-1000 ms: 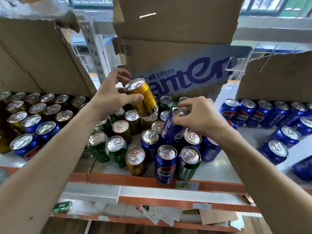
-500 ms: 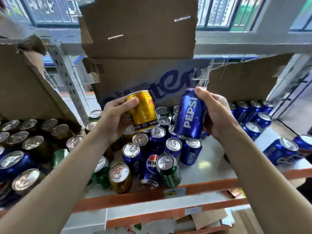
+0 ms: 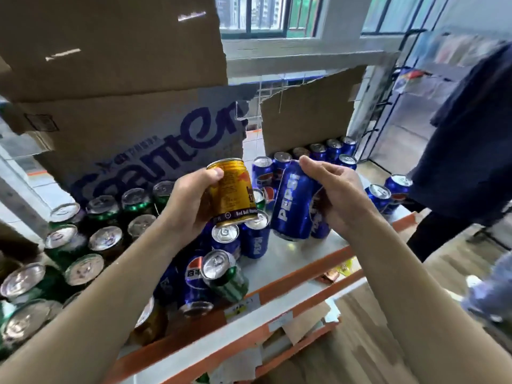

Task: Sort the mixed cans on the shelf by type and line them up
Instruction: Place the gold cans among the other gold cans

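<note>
My left hand point(image 3: 191, 203) grips a gold Red Bull can point(image 3: 232, 192) and holds it in the air above the mixed cans. My right hand point(image 3: 335, 198) holds a blue Pepsi can point(image 3: 291, 200), tilted, low over the white shelf point(image 3: 291, 261). Under my hands stand blue Pepsi cans point(image 3: 253, 239) mixed with a green can point(image 3: 224, 275). More green cans point(image 3: 66, 245) fill the left side. A row of blue cans point(image 3: 318, 152) stands at the back right, and two more blue cans point(image 3: 388, 192) stand at the right end.
Cardboard boxes point(image 3: 124, 128) hang over the back of the shelf, one with purple lettering. The shelf has an orange front edge point(image 3: 304, 275). A lower shelf holds paper scraps point(image 3: 302, 325). A person in dark clothes point(image 3: 471, 162) stands at the right.
The view has swung to the right. Both hands lifted their cans out of the cluster, and the Pepsi can in my right hand has moved right and down toward the shelf.
</note>
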`<state>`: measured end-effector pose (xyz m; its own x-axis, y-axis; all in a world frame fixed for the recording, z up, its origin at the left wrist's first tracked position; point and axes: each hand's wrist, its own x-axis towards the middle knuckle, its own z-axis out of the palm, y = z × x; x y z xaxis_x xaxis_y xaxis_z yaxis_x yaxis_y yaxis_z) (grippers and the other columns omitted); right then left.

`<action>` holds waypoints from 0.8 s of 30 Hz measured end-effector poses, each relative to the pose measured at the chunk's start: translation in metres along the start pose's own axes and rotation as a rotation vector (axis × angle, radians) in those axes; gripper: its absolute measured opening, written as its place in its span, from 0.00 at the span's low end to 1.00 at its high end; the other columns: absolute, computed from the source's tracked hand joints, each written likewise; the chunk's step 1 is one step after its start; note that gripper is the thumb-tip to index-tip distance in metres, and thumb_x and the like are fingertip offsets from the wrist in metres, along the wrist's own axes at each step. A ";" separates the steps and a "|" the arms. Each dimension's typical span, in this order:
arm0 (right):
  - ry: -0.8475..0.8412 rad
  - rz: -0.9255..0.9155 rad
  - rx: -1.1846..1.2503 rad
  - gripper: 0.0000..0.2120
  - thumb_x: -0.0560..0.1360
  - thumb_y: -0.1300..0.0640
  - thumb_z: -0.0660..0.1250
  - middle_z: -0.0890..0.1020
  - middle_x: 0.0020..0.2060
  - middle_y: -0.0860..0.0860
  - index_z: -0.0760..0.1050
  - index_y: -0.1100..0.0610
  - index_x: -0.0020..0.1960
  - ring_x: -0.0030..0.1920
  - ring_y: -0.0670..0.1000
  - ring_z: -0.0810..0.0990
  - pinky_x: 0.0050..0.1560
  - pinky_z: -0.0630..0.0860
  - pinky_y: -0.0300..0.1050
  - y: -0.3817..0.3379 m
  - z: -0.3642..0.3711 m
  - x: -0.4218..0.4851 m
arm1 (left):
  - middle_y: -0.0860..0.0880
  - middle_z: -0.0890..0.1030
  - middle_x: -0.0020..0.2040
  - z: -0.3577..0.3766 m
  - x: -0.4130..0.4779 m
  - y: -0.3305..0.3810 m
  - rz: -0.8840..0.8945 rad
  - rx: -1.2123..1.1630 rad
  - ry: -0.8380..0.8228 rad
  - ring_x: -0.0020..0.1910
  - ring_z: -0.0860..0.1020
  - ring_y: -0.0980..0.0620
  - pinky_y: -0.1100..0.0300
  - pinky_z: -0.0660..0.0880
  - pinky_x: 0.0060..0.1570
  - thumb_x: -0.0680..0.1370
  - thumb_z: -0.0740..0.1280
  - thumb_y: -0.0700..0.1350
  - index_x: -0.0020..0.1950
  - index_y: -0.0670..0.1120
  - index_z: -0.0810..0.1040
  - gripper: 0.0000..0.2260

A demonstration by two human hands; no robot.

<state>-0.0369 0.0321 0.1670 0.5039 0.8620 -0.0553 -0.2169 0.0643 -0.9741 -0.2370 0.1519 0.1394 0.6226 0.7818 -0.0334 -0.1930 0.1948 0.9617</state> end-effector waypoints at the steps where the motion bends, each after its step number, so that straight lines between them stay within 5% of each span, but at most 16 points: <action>1: 0.040 -0.011 -0.034 0.20 0.62 0.50 0.77 0.84 0.39 0.58 0.83 0.61 0.48 0.40 0.57 0.81 0.52 0.78 0.58 -0.003 -0.009 -0.001 | 0.41 0.83 0.51 0.007 0.005 -0.003 0.014 0.027 -0.003 0.52 0.83 0.41 0.45 0.81 0.49 0.70 0.68 0.51 0.58 0.42 0.80 0.20; 4: 0.119 -0.069 -0.137 0.21 0.63 0.51 0.79 0.85 0.42 0.57 0.82 0.61 0.52 0.41 0.55 0.83 0.47 0.80 0.53 -0.010 -0.041 0.005 | 0.47 0.84 0.45 0.030 0.021 -0.011 0.040 0.126 0.003 0.48 0.83 0.45 0.47 0.80 0.46 0.66 0.73 0.54 0.55 0.44 0.80 0.22; 8: 0.207 -0.142 -0.284 0.22 0.65 0.51 0.80 0.86 0.45 0.53 0.81 0.57 0.55 0.45 0.53 0.85 0.44 0.81 0.46 -0.021 -0.086 0.029 | 0.46 0.84 0.49 0.068 0.043 -0.021 0.072 0.226 0.031 0.50 0.84 0.46 0.54 0.82 0.42 0.68 0.73 0.52 0.57 0.48 0.80 0.18; 12: 0.256 -0.235 -0.385 0.19 0.66 0.53 0.80 0.85 0.45 0.50 0.80 0.55 0.54 0.41 0.44 0.83 0.39 0.79 0.38 -0.036 -0.125 0.060 | 0.44 0.84 0.52 0.104 0.069 -0.029 0.082 0.250 0.086 0.53 0.83 0.43 0.42 0.81 0.52 0.64 0.76 0.55 0.58 0.47 0.80 0.25; 20: 0.266 -0.278 -0.510 0.29 0.63 0.51 0.82 0.81 0.50 0.50 0.74 0.57 0.58 0.46 0.46 0.82 0.43 0.81 0.37 -0.029 -0.186 0.148 | 0.46 0.84 0.51 0.148 0.109 -0.042 0.116 0.287 0.202 0.51 0.84 0.47 0.47 0.82 0.48 0.62 0.77 0.55 0.56 0.50 0.80 0.24; 24: 0.251 -0.225 -0.636 0.32 0.61 0.47 0.83 0.81 0.53 0.52 0.74 0.57 0.59 0.51 0.51 0.82 0.53 0.82 0.49 -0.009 -0.208 0.178 | 0.47 0.84 0.50 0.159 0.120 -0.049 0.123 0.286 0.254 0.48 0.84 0.51 0.56 0.80 0.43 0.66 0.76 0.49 0.56 0.49 0.80 0.20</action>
<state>0.2284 0.0806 0.1205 0.6729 0.7154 0.1879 0.4056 -0.1444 -0.9026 -0.0326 0.1417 0.1313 0.3936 0.9177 0.0546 -0.0131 -0.0538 0.9985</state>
